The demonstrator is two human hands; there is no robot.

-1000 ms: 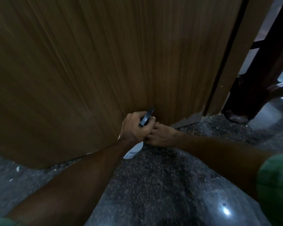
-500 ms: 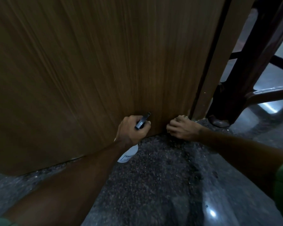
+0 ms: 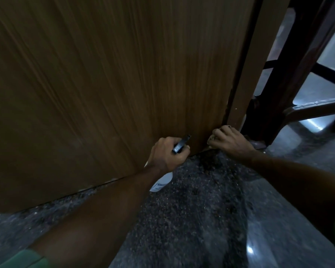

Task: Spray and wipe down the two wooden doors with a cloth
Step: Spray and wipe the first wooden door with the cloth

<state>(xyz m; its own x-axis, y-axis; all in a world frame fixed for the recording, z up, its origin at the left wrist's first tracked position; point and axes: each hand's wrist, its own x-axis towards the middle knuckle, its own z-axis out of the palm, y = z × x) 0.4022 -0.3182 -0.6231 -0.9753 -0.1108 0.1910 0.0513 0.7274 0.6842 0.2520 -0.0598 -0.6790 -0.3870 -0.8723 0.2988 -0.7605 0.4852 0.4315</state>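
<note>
— While our left hand (image 3: 167,154) grips the spray bottle (image 3: 161,181), nozzle aimed at the wooden door (image 3: 104,84), why so low?

— We're finishing its bottom edge. Our right hand (image 3: 229,141) bunches the cloth (image 3: 213,137) against the corner beside the frame (image 3: 249,74), probably to reach that last strip.

A dim room in a home, it seems: a wooden door (image 3: 108,89) in its frame (image 3: 253,60), a polished speckled stone floor (image 3: 191,219), and dark plastic chair legs (image 3: 306,111) beside the doorway.
</note>
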